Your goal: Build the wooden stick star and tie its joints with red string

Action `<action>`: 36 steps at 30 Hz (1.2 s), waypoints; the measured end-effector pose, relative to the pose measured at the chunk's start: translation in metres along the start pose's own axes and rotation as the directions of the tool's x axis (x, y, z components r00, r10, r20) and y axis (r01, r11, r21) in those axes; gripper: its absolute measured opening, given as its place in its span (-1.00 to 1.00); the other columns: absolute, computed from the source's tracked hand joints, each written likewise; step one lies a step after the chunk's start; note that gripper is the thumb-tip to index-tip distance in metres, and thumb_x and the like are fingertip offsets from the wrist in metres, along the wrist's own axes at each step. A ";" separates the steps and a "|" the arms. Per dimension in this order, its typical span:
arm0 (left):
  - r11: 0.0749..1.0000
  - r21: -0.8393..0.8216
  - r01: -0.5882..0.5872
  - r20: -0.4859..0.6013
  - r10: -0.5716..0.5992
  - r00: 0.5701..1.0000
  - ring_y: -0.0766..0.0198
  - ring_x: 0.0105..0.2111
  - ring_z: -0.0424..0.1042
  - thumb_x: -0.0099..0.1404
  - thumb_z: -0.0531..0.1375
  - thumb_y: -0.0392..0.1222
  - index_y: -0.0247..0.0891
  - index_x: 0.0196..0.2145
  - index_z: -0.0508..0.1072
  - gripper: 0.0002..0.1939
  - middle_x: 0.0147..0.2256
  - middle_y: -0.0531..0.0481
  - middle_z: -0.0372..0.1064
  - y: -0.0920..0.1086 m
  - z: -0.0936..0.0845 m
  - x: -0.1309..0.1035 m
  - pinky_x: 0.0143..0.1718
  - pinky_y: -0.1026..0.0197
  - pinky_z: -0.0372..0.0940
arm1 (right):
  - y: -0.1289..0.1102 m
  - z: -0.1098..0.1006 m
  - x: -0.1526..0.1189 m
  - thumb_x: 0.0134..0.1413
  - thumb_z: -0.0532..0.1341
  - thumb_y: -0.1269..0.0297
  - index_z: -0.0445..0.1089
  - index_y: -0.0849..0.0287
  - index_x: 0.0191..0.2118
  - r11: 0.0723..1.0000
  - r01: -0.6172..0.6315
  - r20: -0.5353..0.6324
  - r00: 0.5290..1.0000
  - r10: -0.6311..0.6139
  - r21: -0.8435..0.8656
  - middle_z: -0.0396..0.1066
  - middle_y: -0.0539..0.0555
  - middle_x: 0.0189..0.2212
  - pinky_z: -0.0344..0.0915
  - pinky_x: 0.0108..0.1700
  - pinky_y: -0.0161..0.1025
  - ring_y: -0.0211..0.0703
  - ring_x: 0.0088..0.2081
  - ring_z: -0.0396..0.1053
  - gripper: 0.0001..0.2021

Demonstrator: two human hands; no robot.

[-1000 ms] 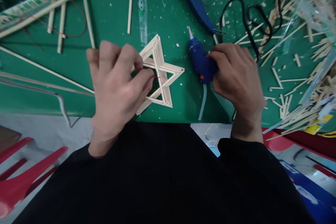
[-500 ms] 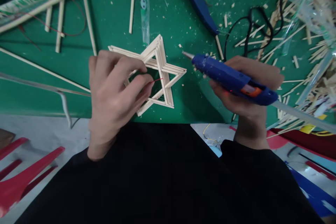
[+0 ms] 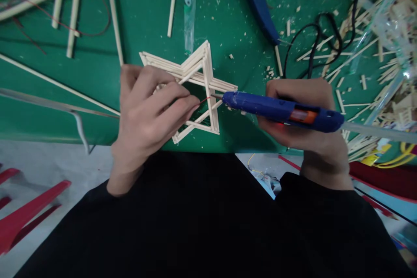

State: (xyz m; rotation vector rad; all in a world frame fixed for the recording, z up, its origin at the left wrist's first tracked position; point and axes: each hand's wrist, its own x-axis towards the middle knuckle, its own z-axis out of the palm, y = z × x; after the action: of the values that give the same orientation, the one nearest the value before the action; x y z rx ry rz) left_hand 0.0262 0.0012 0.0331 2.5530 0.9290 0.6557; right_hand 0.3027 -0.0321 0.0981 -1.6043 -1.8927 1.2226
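My left hand [image 3: 154,113] is closed, pinching a thin red thread [image 3: 204,100] over the open middle of a star built from stacked wooden sticks [image 3: 213,115]. The thread's end lies on the star's right-hand inner bar. Part of the star's left side is hidden under this hand. My right hand [image 3: 296,132] is wrapped around a blue hot glue gun [image 3: 260,106], with a clear glue stick [image 3: 378,131] out of its back end. The metal nozzle reaches the right-hand bar, close by the thread's end; whether they touch I cannot tell.
Beyond the star lie a dark blue tool handle [image 3: 256,4], a black cord [image 3: 312,47] and a clear plastic strip [image 3: 188,8]. Many cut sticks [image 3: 397,61] and plastic wrapping are heaped at the right. Longer sticks [image 3: 114,17] and red thread lie at the upper left of the green table [image 3: 143,13].
My right hand has brought the glue gun leftward, so its nozzle has gone from beside the star to its right-hand bar. The left hand keeps its pinch on the thread. The view has shifted slightly.
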 end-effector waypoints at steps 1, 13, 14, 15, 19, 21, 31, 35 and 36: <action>1.000 -0.006 -0.005 -0.003 0.005 1.000 0.05 -0.07 0.55 0.41 0.27 -0.20 0.03 -0.05 0.45 -0.81 -0.21 0.13 0.50 0.000 0.000 -0.001 -0.15 -0.14 0.39 | -0.002 -0.001 0.001 -0.05 0.27 0.44 0.07 0.10 -0.52 1.000 -0.017 -0.003 1.000 0.017 -0.008 0.00 -0.14 -0.59 -0.10 -0.48 -0.19 -0.33 -0.54 -0.09 -0.69; 0.996 0.049 -0.072 -0.065 0.075 0.995 0.07 -0.10 0.55 0.45 0.22 -0.18 -0.09 -0.10 0.43 -0.91 -0.23 0.12 0.49 -0.005 0.003 -0.002 -0.16 -0.12 0.41 | -0.007 -0.001 0.008 -0.08 0.24 0.42 0.03 0.11 -0.56 0.998 -0.061 0.006 0.998 0.061 -0.030 -0.07 -0.16 -0.62 -0.18 -0.49 -0.18 -0.35 -0.54 -0.15 -0.69; 0.996 0.047 -0.071 -0.073 0.074 0.995 0.08 -0.09 0.55 0.45 0.22 -0.18 -0.08 -0.09 0.43 -0.91 -0.22 0.12 0.48 -0.006 0.003 -0.002 -0.13 -0.13 0.41 | -0.008 -0.001 0.008 -0.07 0.24 0.41 0.03 0.10 -0.56 0.997 -0.067 0.002 0.998 0.067 -0.027 -0.06 -0.16 -0.62 -0.18 -0.49 -0.18 -0.35 -0.54 -0.15 -0.69; 0.997 0.038 -0.066 -0.078 0.069 0.995 0.09 -0.07 0.54 0.45 0.22 -0.18 -0.07 -0.09 0.44 -0.91 -0.22 0.13 0.47 -0.006 0.003 -0.002 -0.09 -0.14 0.41 | -0.008 -0.001 0.008 -0.06 0.24 0.40 0.03 0.10 -0.57 0.997 -0.072 0.003 0.997 0.072 -0.021 -0.05 -0.16 -0.62 -0.17 -0.48 -0.17 -0.35 -0.54 -0.14 -0.69; 0.999 -0.042 -0.024 -0.057 0.022 0.998 0.09 -0.01 0.53 0.43 0.24 -0.22 -0.05 -0.10 0.45 -0.88 -0.22 0.14 0.46 -0.004 0.001 -0.003 0.06 -0.20 0.38 | -0.008 -0.002 0.008 -0.05 0.24 0.39 0.01 0.10 -0.57 0.996 -0.091 0.021 0.996 0.091 -0.003 -0.07 -0.16 -0.62 -0.19 -0.48 -0.16 -0.35 -0.54 -0.15 -0.67; 0.999 -0.049 -0.014 -0.053 0.012 0.999 0.08 -0.01 0.54 0.44 0.23 -0.22 -0.06 -0.10 0.44 -0.89 -0.22 0.14 0.46 -0.003 0.001 -0.003 0.03 -0.21 0.40 | -0.007 -0.002 0.006 -0.04 0.23 0.37 0.01 0.10 -0.56 0.995 -0.096 0.032 0.995 0.097 -0.013 -0.08 -0.16 -0.62 -0.20 -0.48 -0.17 -0.34 -0.54 -0.16 -0.68; 0.983 0.146 -0.111 -0.119 0.129 0.984 0.12 -0.19 0.55 0.46 0.20 -0.17 -0.16 -0.14 0.43 -0.94 -0.29 0.12 0.48 -0.004 0.006 -0.001 -0.23 -0.09 0.45 | -0.007 -0.003 0.004 -0.06 0.22 0.33 -0.04 0.09 -0.57 0.993 -0.114 0.053 0.992 0.116 -0.039 -0.12 -0.15 -0.63 -0.20 -0.49 -0.17 -0.34 -0.55 -0.18 -0.66; 0.985 0.146 -0.092 -0.099 0.108 0.989 0.11 -0.17 0.54 0.48 0.17 -0.18 -0.16 -0.11 0.41 -0.93 -0.28 0.13 0.46 -0.003 0.001 -0.001 -0.21 -0.14 0.47 | -0.008 -0.003 0.003 -0.06 0.23 0.33 -0.02 0.10 -0.58 0.993 -0.106 0.048 0.993 0.108 -0.043 -0.11 -0.16 -0.63 -0.21 -0.50 -0.18 -0.35 -0.55 -0.18 -0.66; 0.984 0.148 -0.095 -0.103 0.111 0.988 0.11 -0.17 0.53 0.47 0.18 -0.19 -0.17 -0.11 0.41 -0.93 -0.27 0.12 0.46 -0.003 0.001 -0.001 -0.21 -0.14 0.47 | -0.008 -0.002 0.003 -0.06 0.23 0.33 -0.03 0.10 -0.58 0.994 -0.108 0.052 0.993 0.109 -0.034 -0.11 -0.16 -0.63 -0.21 -0.50 -0.18 -0.35 -0.55 -0.18 -0.66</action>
State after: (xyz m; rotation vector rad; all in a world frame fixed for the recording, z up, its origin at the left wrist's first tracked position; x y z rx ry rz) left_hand 0.0245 0.0030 0.0308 2.7299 0.9143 0.7954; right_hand 0.2988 -0.0282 0.1047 -1.7276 -1.8875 1.2982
